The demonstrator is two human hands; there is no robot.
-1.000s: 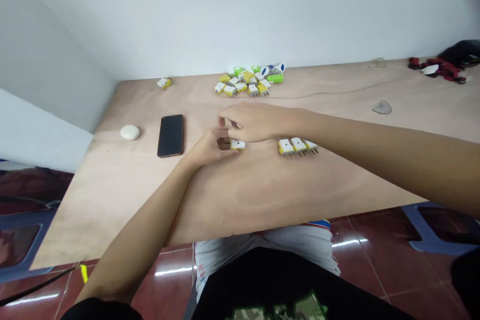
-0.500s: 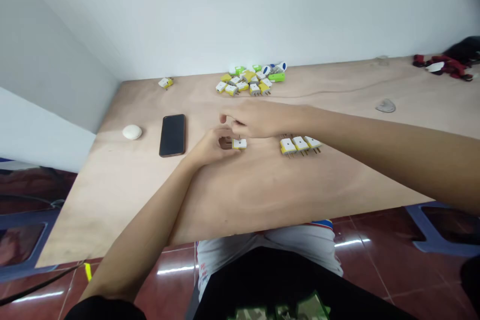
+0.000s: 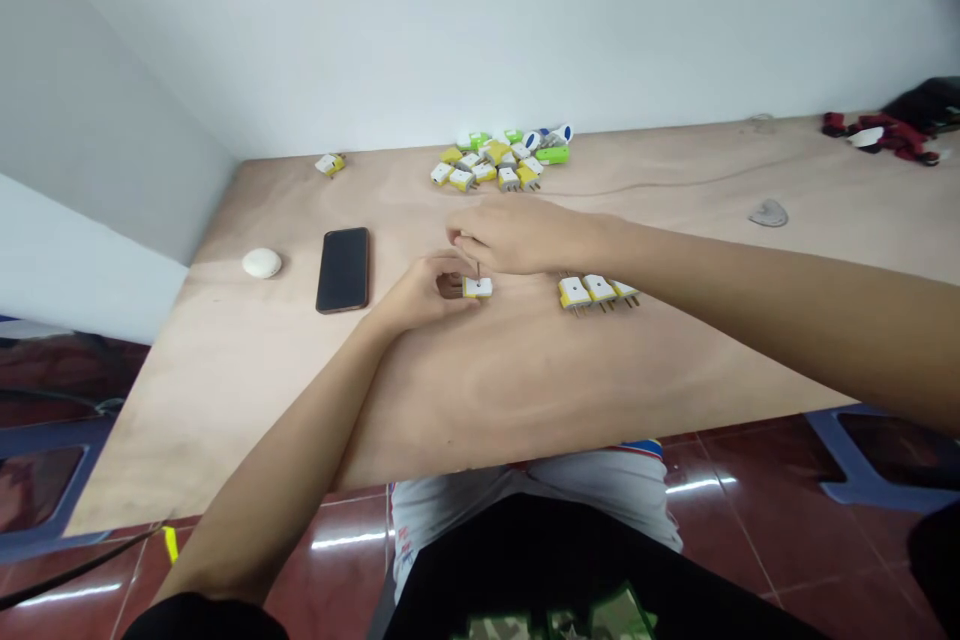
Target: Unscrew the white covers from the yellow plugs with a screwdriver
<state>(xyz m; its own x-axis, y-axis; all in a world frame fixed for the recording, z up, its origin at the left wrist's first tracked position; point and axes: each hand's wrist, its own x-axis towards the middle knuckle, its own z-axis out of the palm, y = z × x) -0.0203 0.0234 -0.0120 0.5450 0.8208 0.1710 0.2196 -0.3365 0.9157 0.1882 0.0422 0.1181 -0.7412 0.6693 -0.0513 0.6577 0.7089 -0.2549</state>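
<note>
My left hand [image 3: 433,292] rests on the table and grips a white and yellow electrical plug [image 3: 478,288] between thumb and fingers. Above it, my right hand [image 3: 499,232] is closed round a screwdriver [image 3: 478,270]; only the thin metal shaft shows, its tip at the hole in the plug's top, and the handle is hidden in the fingers. Several similar plugs [image 3: 574,293] stand in a row to the right, partly covered by my right forearm, their metal pins pointing towards me.
A heap of yellow, white and green plugs [image 3: 495,160] lies by the wall. To the left are a phone [image 3: 343,270], a white egg-shaped object [image 3: 262,263] and a single plug [image 3: 330,164]. A grey flat piece [image 3: 768,213] and dark red cloth [image 3: 885,135] lie right.
My right hand's fingers have curled in, the index finger no longer sticking out to the left. The screwdriver shaft shows more clearly above the plug. My left hand holds its place.
</note>
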